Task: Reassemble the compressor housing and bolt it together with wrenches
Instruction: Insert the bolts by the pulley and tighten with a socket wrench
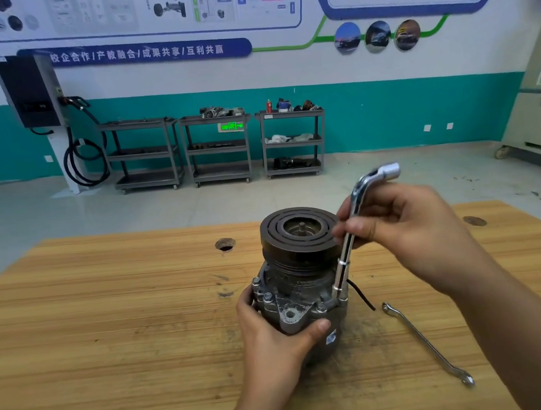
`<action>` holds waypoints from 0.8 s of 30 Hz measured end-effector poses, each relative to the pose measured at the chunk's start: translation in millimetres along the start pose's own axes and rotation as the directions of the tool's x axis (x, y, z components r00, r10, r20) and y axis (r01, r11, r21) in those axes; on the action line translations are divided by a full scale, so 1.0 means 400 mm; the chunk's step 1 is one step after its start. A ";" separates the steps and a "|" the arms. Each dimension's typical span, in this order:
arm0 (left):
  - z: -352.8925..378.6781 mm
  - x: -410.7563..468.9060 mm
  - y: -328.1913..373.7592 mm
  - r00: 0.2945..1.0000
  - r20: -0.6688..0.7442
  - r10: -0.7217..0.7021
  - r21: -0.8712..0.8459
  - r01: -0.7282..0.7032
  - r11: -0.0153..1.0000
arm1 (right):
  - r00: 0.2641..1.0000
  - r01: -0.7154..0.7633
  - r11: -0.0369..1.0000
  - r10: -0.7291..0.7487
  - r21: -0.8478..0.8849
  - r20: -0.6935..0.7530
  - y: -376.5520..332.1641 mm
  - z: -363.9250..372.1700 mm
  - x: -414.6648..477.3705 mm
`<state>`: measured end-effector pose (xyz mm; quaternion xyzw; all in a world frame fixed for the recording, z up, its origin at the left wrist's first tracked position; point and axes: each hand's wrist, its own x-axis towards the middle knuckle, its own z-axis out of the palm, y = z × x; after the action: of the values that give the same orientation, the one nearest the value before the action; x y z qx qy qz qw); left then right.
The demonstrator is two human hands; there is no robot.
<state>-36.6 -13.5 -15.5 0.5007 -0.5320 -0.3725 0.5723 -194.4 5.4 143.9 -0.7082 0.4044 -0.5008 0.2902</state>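
Observation:
A grey metal compressor (299, 288) stands upright on the wooden table (108, 322), its dark grooved pulley (298, 232) on top. Several bolts show around its flange. My left hand (272, 334) grips the housing from the front left, thumb across the lower flange. My right hand (394, 222) holds a shiny L-shaped socket wrench (349, 240) by its shaft. The wrench stands nearly upright, its lower end down on a bolt at the flange's right side, its bent socket head up in the air.
A flat double ring spanner (427, 343) lies on the table to the right of the compressor. A black wire (362, 293) trails from the compressor's right side. Two round holes (225, 244) sit in the tabletop farther back. Three grey carts stand by the far wall.

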 end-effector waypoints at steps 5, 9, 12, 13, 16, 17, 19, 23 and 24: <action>-0.003 -0.021 0.005 1.000 -0.026 0.016 0.022 -0.016 1.000 | 0.998 -0.046 0.996 0.048 0.070 -0.030 0.036 0.037 -0.023; -0.006 -0.035 0.008 0.999 -0.033 0.027 0.037 -0.025 0.999 | 0.997 -0.077 0.997 0.077 0.023 -0.016 0.035 0.035 -0.024; -0.006 -0.044 0.008 0.999 -0.034 0.035 0.052 -0.033 0.998 | 0.993 -0.112 0.993 0.114 -0.044 0.037 0.027 0.027 -0.026; -0.005 -0.048 0.010 0.999 -0.031 0.035 0.055 -0.033 0.998 | 0.991 -0.120 0.991 0.123 -0.065 0.051 0.025 0.026 -0.026; 0.000 -0.066 0.017 0.999 -0.031 0.010 0.046 -0.009 0.999 | 0.995 -0.096 0.968 0.098 -0.230 -0.005 0.028 0.029 -0.024; 0.004 -0.075 0.020 0.999 -0.036 0.001 0.056 0.001 0.998 | 0.996 -0.083 0.951 0.074 -0.297 -0.041 0.030 0.032 -0.024; 0.014 -0.095 0.022 0.998 -0.056 0.004 0.095 0.002 0.995 | 0.994 -0.069 0.939 0.038 -0.336 -0.100 0.037 0.039 -0.025; 0.010 -0.123 0.009 0.990 -0.108 0.086 0.131 -0.072 0.989 | 0.986 -0.054 0.926 -0.010 -0.374 -0.167 0.052 0.040 -0.033; -0.004 -0.123 0.004 0.988 -0.111 0.111 0.139 -0.095 0.986 | 0.982 -0.060 0.923 -0.013 -0.380 -0.188 0.057 0.040 -0.035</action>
<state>-42.9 34.4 -25.7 0.5309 -0.5463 -0.2757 0.5864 -188.0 6.2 113.5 -0.6960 0.5285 -0.4728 0.1127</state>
